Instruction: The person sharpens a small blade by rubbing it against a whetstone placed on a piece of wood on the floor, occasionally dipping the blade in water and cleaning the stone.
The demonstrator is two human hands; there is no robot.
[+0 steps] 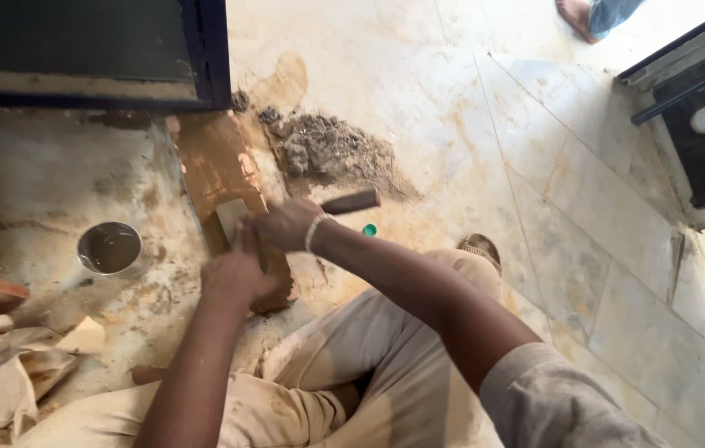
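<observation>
My right hand (284, 224) has its fingers wrapped tight round a trowel (240, 217), whose brown wooden handle (351, 202) sticks out toward three o'clock. My left hand (240, 278) sits just at seven o'clock of it, fingers curled together against the blade's lower edge; whether they grip it I cannot tell. The blade lies flat on a wet brown mortar strip (218, 166) running toward twelve. A grey mortar heap (331, 149) lies at one o'clock, a metal bowl (109, 247) at nine, and a small green cap (370, 230) at three.
</observation>
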